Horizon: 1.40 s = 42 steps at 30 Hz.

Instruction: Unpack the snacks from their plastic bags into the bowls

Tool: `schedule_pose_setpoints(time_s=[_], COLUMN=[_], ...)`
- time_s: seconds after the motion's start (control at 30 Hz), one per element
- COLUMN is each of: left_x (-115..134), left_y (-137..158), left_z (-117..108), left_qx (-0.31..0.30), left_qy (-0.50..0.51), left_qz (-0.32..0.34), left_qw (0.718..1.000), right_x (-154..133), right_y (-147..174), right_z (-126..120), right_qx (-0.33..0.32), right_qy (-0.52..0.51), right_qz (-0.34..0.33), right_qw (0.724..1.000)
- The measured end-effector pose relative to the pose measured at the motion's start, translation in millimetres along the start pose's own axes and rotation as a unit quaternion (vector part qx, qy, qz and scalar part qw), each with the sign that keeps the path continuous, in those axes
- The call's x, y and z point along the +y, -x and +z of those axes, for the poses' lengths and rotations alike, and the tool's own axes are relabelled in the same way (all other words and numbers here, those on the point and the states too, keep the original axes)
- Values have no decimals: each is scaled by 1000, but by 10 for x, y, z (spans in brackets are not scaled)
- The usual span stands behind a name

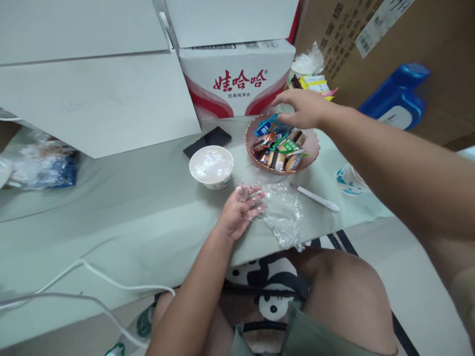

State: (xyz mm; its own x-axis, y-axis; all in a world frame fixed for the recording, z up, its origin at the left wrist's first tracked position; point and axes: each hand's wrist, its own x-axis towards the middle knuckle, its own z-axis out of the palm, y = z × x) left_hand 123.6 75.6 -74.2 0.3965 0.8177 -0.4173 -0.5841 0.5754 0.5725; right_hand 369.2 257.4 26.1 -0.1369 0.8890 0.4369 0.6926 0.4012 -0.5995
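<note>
Closest in, bare knees and a black-and-white panda-print cushion at the near edge of the pale green cloth-covered desk. White cables trail across the near-left corner. Moving up, the left hand lies palm-up on the desk, fingers loosely spread, resting on the edge of a crumpled sheet of clear plastic film; the film's long axis runs from the hand away to the lower right, towards the desk edge. Just right of it, a slim white plastic tool lies flat, pointing upper left to lower right. Beyond the hand, a round white bowl covered with film, and a black phone behind it. Further back, the right hand hovers over a pink glass dish heaped with wrapped snacks, fingers curled down onto a blue packet; whether they grip it, I cannot tell. Farthest, a white carton with red lettering and a blue plastic bottle.
</note>
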Motion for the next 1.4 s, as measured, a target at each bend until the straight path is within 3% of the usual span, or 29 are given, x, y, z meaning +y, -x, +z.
schedule_pose_setpoints(time_s=[0.03,0.07,0.17,0.23,0.33,0.5,0.57,0.63,0.73,0.87,0.93,1.03,1.1,1.17,1.2,1.3,1.4], left_x=[16,36,105,145,174,202,240,287,321,253,217,207,210,206,201,215,291], left_y=[7,18,67,111,187,281,282,254,175,64,31,21,31,37,37,31,86], left_z=[-2,-5,-16,-21,-25,-63,-97,-135,-184,-184,-156,-110,-91,-93,-106,-200,-306], left_qx=[-17,-37,-104,-141,-163,-146,-144,-121,-26,86,118,140,135,123,117,87,-10], left_qy=[2,3,8,22,36,11,-15,-74,-219,-337,-345,-359,-379,-406,-418,-446,-489], left_qz=[-6,-12,-21,-25,-32,-46,-27,-13,-12,11,22,32,38,44,49,74,104], left_qw=[1000,999,994,989,985,988,989,990,975,938,931,922,915,904,899,888,866], right_x=[-123,-255,-563,-630,-601,-634,-672,-672,-571,-378,-355,-475,-613,-718,-738,-649,-447], right_y=[184,421,1323,1901,2444,2528,2463,2413,2376,2394,2443,2563,2640,2686,2694,2684,2679], right_z=[-62,-112,-105,42,345,580,555,496,396,319,295,238,197,180,183,216,239], right_qx=[-38,-32,76,147,154,16,1,58,181,241,282,352,309,165,76,-129,-189], right_qy=[46,58,-61,-178,-298,-426,-424,-396,-372,-380,-357,-179,-43,33,55,114,116], right_qz=[-3,-1,50,127,251,383,402,402,394,381,335,167,-11,-141,-162,-77,-14], right_qw=[998,998,994,965,908,819,812,823,821,808,825,903,950,976,982,982,975])
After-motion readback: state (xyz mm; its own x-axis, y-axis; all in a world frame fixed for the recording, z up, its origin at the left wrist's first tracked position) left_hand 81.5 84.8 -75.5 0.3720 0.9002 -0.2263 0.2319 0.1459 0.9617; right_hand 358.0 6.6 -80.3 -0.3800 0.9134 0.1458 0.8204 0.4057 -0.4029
